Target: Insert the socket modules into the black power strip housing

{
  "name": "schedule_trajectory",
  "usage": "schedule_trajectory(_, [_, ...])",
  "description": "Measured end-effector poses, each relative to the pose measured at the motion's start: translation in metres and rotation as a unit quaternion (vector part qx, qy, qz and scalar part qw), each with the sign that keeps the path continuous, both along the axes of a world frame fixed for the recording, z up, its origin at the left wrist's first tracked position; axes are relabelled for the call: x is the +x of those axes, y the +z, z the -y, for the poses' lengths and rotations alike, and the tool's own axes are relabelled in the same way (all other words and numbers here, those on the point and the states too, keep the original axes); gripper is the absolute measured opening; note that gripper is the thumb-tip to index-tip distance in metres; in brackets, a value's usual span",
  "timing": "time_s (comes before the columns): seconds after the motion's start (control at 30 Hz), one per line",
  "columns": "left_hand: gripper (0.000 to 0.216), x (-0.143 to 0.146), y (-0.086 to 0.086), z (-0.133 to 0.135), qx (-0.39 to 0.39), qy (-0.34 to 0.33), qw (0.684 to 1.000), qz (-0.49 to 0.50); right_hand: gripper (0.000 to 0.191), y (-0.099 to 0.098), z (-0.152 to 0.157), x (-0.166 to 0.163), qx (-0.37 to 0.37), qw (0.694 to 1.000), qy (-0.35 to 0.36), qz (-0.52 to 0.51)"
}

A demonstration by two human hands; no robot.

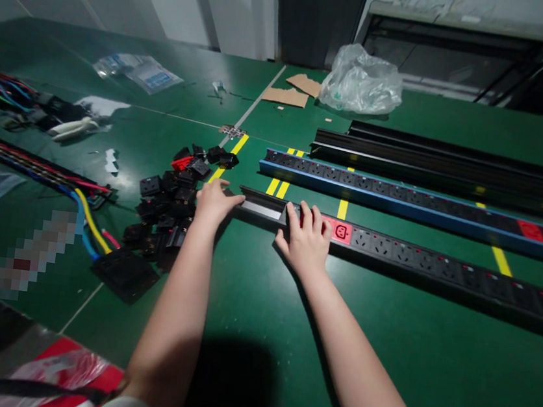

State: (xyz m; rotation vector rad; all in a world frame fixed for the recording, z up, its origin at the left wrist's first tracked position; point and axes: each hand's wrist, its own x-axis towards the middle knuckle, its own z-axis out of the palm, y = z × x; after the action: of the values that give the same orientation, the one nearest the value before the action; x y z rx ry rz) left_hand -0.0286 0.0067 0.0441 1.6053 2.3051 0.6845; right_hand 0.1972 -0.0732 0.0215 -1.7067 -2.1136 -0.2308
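A long black power strip (pixel 422 260) lies across the table in front of me, with a row of sockets and one red socket (pixel 340 231). Its left part is an open channel (pixel 261 209) with no socket in it. My right hand (pixel 307 237) grips the strip left of the red socket, fingers spread over the top and thumb on the near side. At the channel's left end, my left hand (pixel 213 202) has its thumb and fingers around a dark piece, mostly hidden. Beside that hand is a pile of black socket modules (pixel 162 194), one of them red.
Behind the strip lie a blue power strip (pixel 343 179) and black empty channels (pixel 404 156). A clear plastic bag (pixel 361 83) and cardboard pieces (pixel 286 97) sit farther back. Bundled wires (pixel 35 167) and a black part with thick coloured cables (pixel 125 272) are on the left.
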Motion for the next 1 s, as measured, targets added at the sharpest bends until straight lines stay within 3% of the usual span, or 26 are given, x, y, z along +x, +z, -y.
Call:
schedule_trajectory(0.13, [0.028, -0.01, -0.001, -0.021, -0.077, -0.03, 0.997, 0.007, 0.06, 0.0, 0.001, 0.0, -0.003, 1.0, -0.002, 0.001])
schedule_trajectory(0.23, [0.028, -0.017, -0.007, -0.025, -0.052, -0.018, 0.998, 0.038, 0.059, 0.001, 0.001, 0.0, -0.004, 1.0, -0.002, 0.001])
schedule_trajectory(0.33, [0.03, -0.021, -0.014, -0.021, 0.02, 0.031, 0.986, 0.16, 0.059, 0.001, 0.001, 0.0, -0.002, 1.0, -0.001, -0.001])
schedule_trajectory(0.4, [0.032, -0.02, -0.018, -0.016, 0.077, 0.074, 0.948, 0.299, 0.06, 0.001, 0.001, 0.0, -0.002, 1.0, -0.003, -0.004])
schedule_trajectory(0.53, [0.028, -0.01, -0.02, -0.008, 0.162, 0.096, 0.807, 0.559, 0.059, 0.001, 0.001, 0.0, -0.003, 1.0, -0.003, -0.005])
schedule_trajectory(0.6, [0.029, -0.005, -0.022, -0.008, 0.165, 0.094, 0.748, 0.637, 0.06, 0.001, 0.001, 0.0, -0.004, 1.0, -0.001, -0.005])
schedule_trajectory(0.67, [0.027, -0.003, -0.024, -0.01, 0.167, 0.095, 0.722, 0.665, 0.06, 0.001, 0.001, 0.0, -0.006, 1.0, -0.001, -0.006])
schedule_trajectory(0.73, [0.019, -0.002, -0.027, -0.013, 0.189, 0.096, 0.73, 0.649, 0.061, 0.001, 0.001, 0.0, -0.007, 1.0, -0.002, -0.007])
schedule_trajectory(0.8, [0.024, -0.003, -0.031, -0.014, 0.222, 0.094, 0.762, 0.601, 0.06, 0.001, 0.001, 0.0, -0.008, 1.0, -0.002, -0.007])
schedule_trajectory(1.0, [0.029, -0.007, -0.035, -0.008, 0.263, 0.043, 0.908, 0.323, 0.059, 0.001, 0.001, -0.001, -0.012, 1.0, -0.004, -0.007])
